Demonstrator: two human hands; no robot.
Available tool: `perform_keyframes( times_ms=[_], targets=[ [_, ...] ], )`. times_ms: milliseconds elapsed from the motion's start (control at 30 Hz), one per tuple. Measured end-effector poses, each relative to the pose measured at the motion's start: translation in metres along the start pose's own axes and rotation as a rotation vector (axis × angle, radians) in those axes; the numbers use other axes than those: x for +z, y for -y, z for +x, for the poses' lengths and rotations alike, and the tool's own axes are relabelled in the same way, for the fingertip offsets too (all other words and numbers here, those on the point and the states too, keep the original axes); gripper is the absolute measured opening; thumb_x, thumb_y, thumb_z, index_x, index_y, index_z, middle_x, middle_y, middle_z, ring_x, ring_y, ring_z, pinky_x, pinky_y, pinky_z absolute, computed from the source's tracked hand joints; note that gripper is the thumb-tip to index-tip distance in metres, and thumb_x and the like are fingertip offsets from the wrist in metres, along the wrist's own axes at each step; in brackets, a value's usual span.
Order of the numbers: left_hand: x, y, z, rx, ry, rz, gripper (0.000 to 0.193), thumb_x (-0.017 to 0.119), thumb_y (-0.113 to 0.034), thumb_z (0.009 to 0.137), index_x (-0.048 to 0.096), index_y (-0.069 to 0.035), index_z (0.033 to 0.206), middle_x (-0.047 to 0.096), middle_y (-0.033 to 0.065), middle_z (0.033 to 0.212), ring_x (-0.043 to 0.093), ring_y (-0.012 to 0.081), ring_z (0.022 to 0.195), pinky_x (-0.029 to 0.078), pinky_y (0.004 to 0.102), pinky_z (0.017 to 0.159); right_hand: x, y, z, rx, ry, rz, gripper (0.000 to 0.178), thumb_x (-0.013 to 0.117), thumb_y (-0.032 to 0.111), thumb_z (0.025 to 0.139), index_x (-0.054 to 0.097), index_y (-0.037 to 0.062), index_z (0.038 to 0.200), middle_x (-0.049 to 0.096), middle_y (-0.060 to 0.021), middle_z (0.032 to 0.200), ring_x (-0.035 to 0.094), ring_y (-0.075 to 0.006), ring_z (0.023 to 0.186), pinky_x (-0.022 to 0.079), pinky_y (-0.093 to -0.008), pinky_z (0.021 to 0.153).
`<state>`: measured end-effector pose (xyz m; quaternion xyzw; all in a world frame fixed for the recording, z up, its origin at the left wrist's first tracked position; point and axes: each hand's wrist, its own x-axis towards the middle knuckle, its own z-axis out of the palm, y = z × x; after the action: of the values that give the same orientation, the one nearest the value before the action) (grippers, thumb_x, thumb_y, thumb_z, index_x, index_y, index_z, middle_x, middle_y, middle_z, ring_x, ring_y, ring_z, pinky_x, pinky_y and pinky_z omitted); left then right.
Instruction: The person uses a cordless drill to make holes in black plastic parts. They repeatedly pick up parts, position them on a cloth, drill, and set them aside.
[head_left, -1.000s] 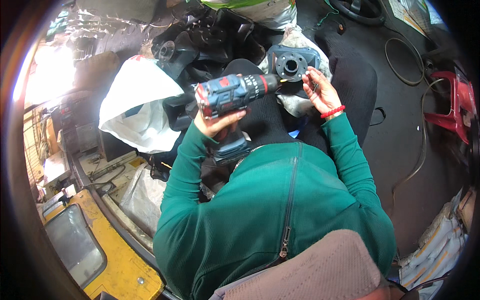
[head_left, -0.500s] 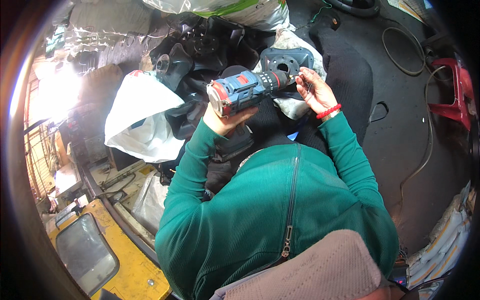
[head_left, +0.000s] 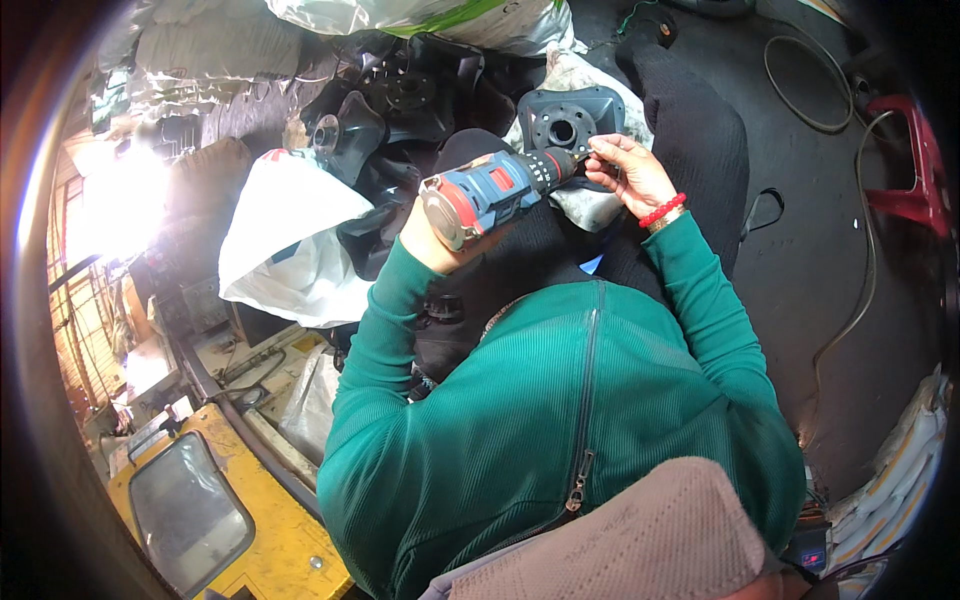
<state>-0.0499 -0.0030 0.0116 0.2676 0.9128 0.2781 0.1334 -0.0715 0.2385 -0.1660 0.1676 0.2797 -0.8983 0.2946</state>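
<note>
My left hand (head_left: 432, 238) grips the handle of a blue and red cordless drill (head_left: 490, 192), holding it level over my lap with the chuck pointing right. My right hand (head_left: 625, 172), with a red bracelet on the wrist, pinches the drill's black chuck and bit at its tip. Just beyond the tip lies a dark grey square plate (head_left: 568, 122) with a round centre hole, resting on a crumpled cloth (head_left: 590, 205) on my knee. Both arms wear green sleeves.
A white plastic bag (head_left: 290, 245) lies to the left of my lap. Black fan-like parts (head_left: 400, 95) are piled ahead. A yellow machine housing (head_left: 215, 520) sits at the lower left. A red stool (head_left: 915, 165) and loose cables (head_left: 860, 290) are on the dark floor at the right.
The drill has tilted so its rear now faces the camera more. My right hand moved from the grey plate's edge onto the drill's chuck tip.
</note>
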Motion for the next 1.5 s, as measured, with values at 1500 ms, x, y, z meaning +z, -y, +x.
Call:
perform_keyframes(
  times_ms=[1500],
  targets=[
    [-0.003,0.034,0.137,-0.311,0.425,0.145,0.057,0.067,-0.021,0.072,0.049,-0.014,0.126,0.067,0.0157,0.090,0.066,0.0339,0.086,0.054,0.0405,0.077,-0.007,-0.044,0.087,-0.715,-0.726,-0.755,0.019,0.062,0.022,0.091,0.073,0.0068,0.087,0.067,-0.0098,0.073,0.065,-0.0233,0.066,0.048,-0.0321,0.060]
  ],
)
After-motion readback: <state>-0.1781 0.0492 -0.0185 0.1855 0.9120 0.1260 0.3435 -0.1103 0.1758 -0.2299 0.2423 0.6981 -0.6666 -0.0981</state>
